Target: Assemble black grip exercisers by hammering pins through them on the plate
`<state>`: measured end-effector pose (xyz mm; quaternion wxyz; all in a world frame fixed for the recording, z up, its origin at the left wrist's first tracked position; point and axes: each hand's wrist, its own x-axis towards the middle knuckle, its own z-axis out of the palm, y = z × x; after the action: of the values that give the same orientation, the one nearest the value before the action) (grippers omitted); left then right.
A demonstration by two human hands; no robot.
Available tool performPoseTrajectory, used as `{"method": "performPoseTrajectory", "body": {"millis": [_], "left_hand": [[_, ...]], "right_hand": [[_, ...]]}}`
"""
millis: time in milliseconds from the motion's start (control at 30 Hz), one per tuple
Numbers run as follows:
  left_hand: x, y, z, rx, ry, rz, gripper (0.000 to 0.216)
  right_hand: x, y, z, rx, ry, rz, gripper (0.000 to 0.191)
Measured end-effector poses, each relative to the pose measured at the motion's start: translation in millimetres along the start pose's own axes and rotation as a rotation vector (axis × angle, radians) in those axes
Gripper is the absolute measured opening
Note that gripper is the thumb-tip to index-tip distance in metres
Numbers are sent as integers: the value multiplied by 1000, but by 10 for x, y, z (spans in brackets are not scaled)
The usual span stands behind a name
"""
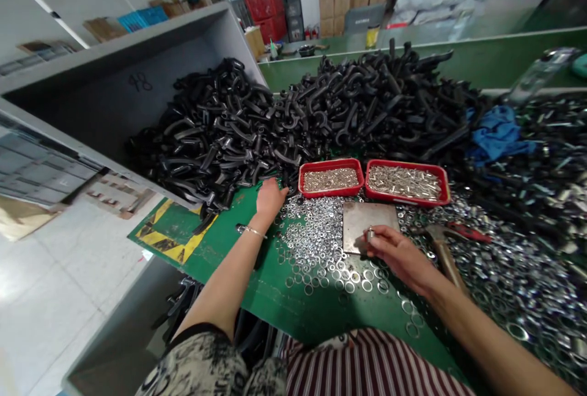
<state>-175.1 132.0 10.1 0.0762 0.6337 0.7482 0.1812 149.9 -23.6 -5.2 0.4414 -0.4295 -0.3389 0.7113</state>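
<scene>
My left hand (270, 197) reaches to the near edge of the heap of black curved parts (238, 133), palm down. Its thumb stands apart from the fingers, and nothing shows in its grasp; the fingertips are hard to make out against the black parts. Between the thumb and fingers of my right hand (389, 249) is a small ribbed metal cylinder (370, 234). That hand is over the lower right of a flat steel plate (362, 219). Loose metal rings and nuts (316, 231) lie spread left of the plate.
Two red trays, one with tiny metal pieces (331, 194) and one with metal pins (406, 200), stand behind the plate. A hammer (447, 255) and a red-handled tool (470, 232) lie at right. A blue cloth (498, 133) rests farther back; a grey bin (137, 96) stands left.
</scene>
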Motion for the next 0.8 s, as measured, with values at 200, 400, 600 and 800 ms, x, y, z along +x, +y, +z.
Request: {"method": "performPoseTrajectory", "body": {"millis": [200,400,600,800], "left_hand": [[317,-50,198,-146,-22,-82,17],[275,-179,-32,-480,295,-141,26],[273,-58,-517,-1283,449,-44,33],[-221,360,-526,-1352,193,30,12]], "right_hand": [[95,107,-55,83,24,-30,28],[58,109,-51,137,57,-39,33],[76,141,-13,123,95,-70,35],[76,162,-26,119,145,-77,32]]}}
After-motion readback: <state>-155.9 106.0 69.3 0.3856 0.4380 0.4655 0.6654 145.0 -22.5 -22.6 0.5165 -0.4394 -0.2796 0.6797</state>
